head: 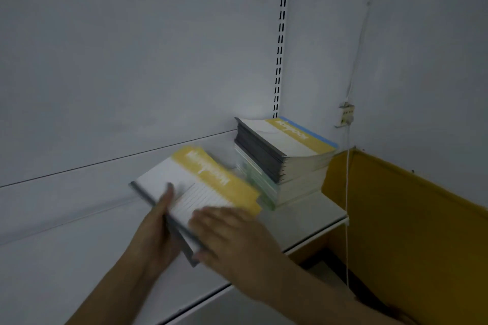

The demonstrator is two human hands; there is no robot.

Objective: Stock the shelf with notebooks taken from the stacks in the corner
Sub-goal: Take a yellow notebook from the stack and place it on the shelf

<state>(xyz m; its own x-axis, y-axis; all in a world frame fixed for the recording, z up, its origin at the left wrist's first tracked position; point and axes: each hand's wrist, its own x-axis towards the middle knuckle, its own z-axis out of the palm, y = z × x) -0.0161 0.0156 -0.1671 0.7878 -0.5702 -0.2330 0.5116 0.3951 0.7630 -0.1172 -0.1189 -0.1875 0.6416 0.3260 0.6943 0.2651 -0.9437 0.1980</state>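
Note:
A stack of notebooks (285,155) with white and yellow covers and dark spines stands in the far right corner of the white shelf (79,245). A few notebooks (200,185) of the same kind are held over the shelf, just left of the stack, blurred by motion. My left hand (155,229) grips their dark spine side, thumb on the cover. My right hand (232,237) holds the near corner, fingers spread on the cover and thumb under the edge. How many notebooks are in the held bunch cannot be told.
A white back panel rises behind the shelf, with a slotted upright (281,34) at its right end. A yellow panel (396,214) stands to the right of the shelf. A thin white cord (348,192) hangs down past a small wall fitting (346,113).

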